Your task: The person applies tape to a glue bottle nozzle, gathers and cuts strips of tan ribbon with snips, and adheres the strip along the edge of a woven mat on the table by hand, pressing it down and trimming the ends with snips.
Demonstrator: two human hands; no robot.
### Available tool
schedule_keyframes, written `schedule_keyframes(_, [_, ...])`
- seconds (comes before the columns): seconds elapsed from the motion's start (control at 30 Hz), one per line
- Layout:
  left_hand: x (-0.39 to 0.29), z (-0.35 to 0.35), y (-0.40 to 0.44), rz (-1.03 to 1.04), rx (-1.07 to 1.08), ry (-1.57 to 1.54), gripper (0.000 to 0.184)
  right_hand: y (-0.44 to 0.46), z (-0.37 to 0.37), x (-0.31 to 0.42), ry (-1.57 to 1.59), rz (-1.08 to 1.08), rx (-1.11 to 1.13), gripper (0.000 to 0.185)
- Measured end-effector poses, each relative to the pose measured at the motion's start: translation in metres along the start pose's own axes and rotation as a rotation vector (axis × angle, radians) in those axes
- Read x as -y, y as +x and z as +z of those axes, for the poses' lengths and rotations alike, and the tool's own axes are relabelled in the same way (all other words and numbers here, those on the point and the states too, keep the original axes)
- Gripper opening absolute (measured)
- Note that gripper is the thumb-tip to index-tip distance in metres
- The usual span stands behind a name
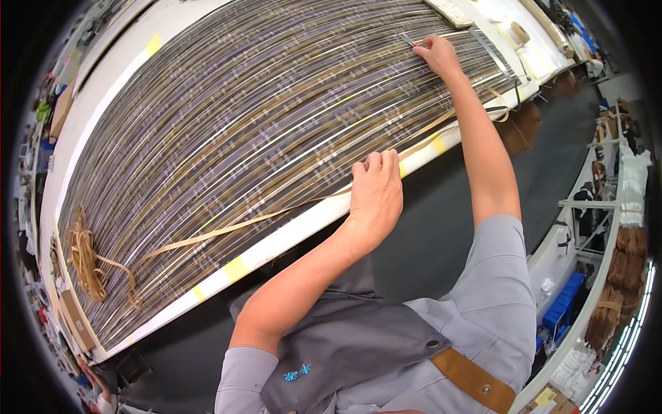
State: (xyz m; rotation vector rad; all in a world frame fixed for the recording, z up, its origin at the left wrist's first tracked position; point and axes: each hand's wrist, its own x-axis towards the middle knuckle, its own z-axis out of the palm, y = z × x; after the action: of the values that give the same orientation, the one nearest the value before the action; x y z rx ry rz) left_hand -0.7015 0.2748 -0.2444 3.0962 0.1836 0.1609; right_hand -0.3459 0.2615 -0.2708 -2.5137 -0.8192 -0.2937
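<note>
Long, thin dark, tan and pale strips lie side by side across a white-edged table. At the near edge, my left hand is closed with its fingers curled over a tan strip, which runs out on both sides of it. The fingers hide the strip at that spot. Farther off to the right, my right hand pinches a small metal tool with a red part, just over the strips. Its exact kind is too small to make out.
A loose tan bundle lies at the table's left end. A metal ruler-like bar crosses the strips at the right, near a pale block and a tape roll. Shelving stands to the right, with blue bins.
</note>
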Motion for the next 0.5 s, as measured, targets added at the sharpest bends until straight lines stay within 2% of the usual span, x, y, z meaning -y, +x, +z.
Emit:
schedule_keyframes(0.03, [0.001, -0.003, -0.002, -0.002, 0.003, 0.005, 0.05, 0.001, 0.002, 0.004, 0.006, 0.0, 0.001, 0.032])
schedule_keyframes(0.1, [0.002, -0.006, -0.007, 0.019, 0.031, 0.009, 0.05, 0.003, 0.004, 0.009, 0.006, 0.065, 0.164, 0.034])
schedule_keyframes(0.23, [0.005, -0.001, -0.012, 0.024, 0.014, -0.015, 0.049, 0.005, 0.009, 0.009, -0.122, 0.025, 0.163, 0.033])
schedule_keyframes(0.3, [0.006, -0.001, -0.015, 0.032, 0.022, -0.032, 0.048, 0.0, 0.009, 0.013, -0.073, 0.065, -0.011, 0.032])
schedule_keyframes(0.37, [0.007, 0.002, -0.017, 0.03, -0.013, -0.041, 0.047, -0.002, -0.005, 0.02, 0.002, 0.126, -0.049, 0.033])
schedule_keyframes(0.43, [0.008, 0.003, -0.021, 0.027, -0.037, -0.058, 0.046, -0.011, -0.04, 0.036, 0.338, 0.069, -0.018, 0.031])
schedule_keyframes(0.5, [0.009, 0.001, -0.022, 0.037, -0.049, -0.031, 0.046, -0.039, -0.073, 0.059, 0.827, 0.047, 0.027, 0.026])
